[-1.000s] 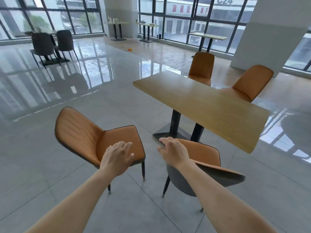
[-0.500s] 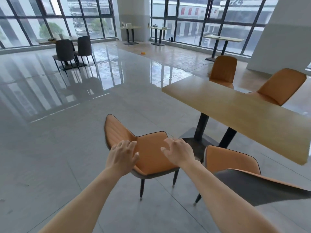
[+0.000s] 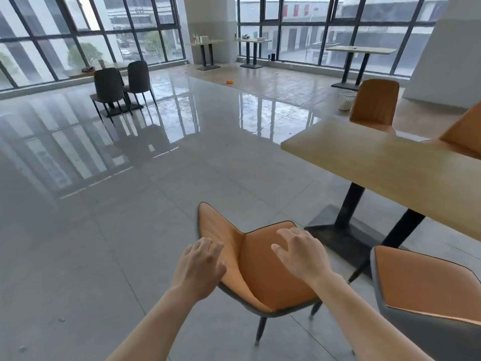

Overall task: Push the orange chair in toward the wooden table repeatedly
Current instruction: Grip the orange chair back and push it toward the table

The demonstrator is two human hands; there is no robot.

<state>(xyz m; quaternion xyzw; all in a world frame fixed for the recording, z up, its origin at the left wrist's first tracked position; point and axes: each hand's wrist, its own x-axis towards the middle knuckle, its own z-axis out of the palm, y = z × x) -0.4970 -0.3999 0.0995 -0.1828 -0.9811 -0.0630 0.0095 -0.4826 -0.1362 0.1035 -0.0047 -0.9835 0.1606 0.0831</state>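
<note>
An orange chair (image 3: 263, 272) with a grey shell and dark legs stands on the floor just in front of me, its backrest on the left, its seat toward the wooden table (image 3: 390, 165). My left hand (image 3: 199, 267) hovers at the backrest's near edge, fingers apart. My right hand (image 3: 302, 252) is spread above the seat, holding nothing. The table's near corner lies to the right of the chair, with a gap between them.
A second orange chair (image 3: 426, 290) stands at the lower right beside the table's black base (image 3: 335, 230). Two more orange chairs (image 3: 374, 105) sit on the table's far side. Dark chairs (image 3: 109, 87) and other tables stand far back by the windows.
My view has swung left, so the chair now sits centred under my hands. Both hands have reached forward over the chair; the second chair has slid to the right edge.
</note>
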